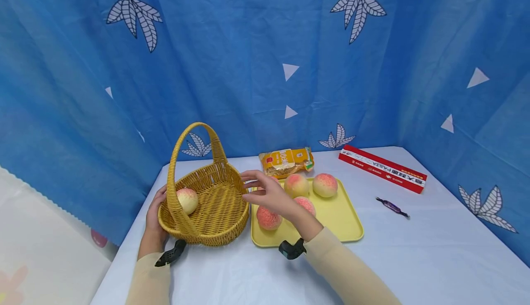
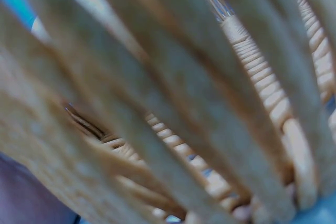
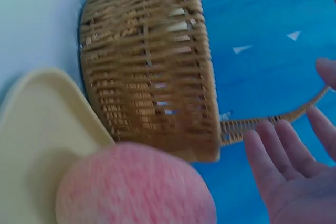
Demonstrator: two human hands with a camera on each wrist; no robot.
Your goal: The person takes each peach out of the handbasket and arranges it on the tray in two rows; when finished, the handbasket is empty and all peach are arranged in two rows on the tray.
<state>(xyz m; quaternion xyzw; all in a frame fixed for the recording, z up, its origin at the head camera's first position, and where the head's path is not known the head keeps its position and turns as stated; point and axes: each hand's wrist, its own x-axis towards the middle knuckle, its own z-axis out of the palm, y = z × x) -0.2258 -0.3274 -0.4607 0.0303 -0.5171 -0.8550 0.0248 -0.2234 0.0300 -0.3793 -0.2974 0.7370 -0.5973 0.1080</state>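
A yellow wicker basket with a tall handle stands at the left, one peach inside it against the left wall. My left hand touches the outside of the basket's left side by the handle; how far its fingers curl is hidden. In the left wrist view, the basket weave fills the picture. My right hand hovers at the basket's right rim, fingers spread and nothing held. Below it, several peaches lie on a yellow tray. The right wrist view shows one peach close up.
Behind the tray lies an orange food packet. A long red and white pasta box is at the back right, with a small purple wrapped candy in front of it. Blue curtains enclose the white table.
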